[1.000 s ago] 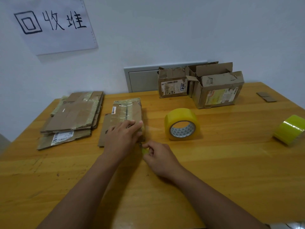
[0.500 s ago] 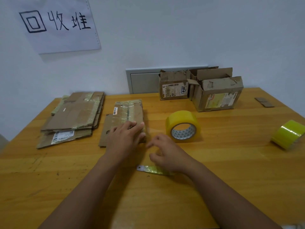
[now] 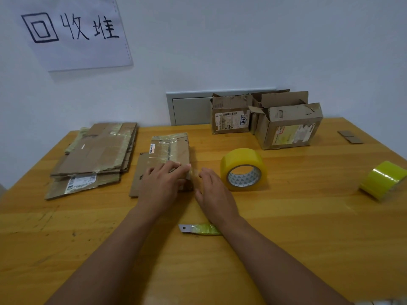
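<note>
A flattened cardboard box point(image 3: 169, 148) lies mid-table point(image 3: 308, 238), left of a yellow tape roll point(image 3: 243, 169). The left hand point(image 3: 161, 183) presses flat on its near end. The right hand point(image 3: 214, 194), fingers straight, touches its taped right edge. The box looks light and stiff, likely slick where taped, and is best held by its edges.

Flattened brown cardboard box point(image 3: 169, 150) (clear tape point(image 3: 167, 143) across top, seemingly) lying flat on table point(image 3: 286, 216).
</note>
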The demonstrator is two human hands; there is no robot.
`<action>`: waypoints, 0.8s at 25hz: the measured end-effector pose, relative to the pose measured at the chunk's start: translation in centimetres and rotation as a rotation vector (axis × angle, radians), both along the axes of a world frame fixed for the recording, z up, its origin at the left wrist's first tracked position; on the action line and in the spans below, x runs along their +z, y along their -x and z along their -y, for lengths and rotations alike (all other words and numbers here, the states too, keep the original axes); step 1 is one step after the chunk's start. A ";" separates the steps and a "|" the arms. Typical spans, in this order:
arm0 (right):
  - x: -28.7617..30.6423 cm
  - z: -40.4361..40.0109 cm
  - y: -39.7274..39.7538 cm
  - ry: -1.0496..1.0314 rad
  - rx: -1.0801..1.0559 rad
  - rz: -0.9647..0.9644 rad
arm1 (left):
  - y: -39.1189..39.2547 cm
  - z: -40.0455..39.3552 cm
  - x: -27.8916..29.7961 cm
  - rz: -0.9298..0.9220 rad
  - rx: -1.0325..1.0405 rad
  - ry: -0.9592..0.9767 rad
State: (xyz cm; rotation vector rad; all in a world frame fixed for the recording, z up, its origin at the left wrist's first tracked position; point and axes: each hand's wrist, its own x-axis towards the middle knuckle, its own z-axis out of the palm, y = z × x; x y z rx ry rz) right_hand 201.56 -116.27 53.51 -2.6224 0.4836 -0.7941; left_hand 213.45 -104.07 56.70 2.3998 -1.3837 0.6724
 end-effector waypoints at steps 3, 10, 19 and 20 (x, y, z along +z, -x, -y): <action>0.0 -0.2 -0.1 0.025 0.008 -0.001 | -0.5 -0.3 0.0 0.038 -0.036 0.013; 2.4 -0.1 -1.1 -0.628 0.127 0.014 | -0.7 -0.2 0.0 0.057 -0.053 0.034; 1.1 0.6 -2.3 -0.601 0.004 0.019 | -1.1 -0.4 0.0 0.054 -0.088 0.060; 1.1 0.7 -2.3 -0.604 0.004 0.044 | -1.2 -0.4 0.0 0.052 -0.089 0.061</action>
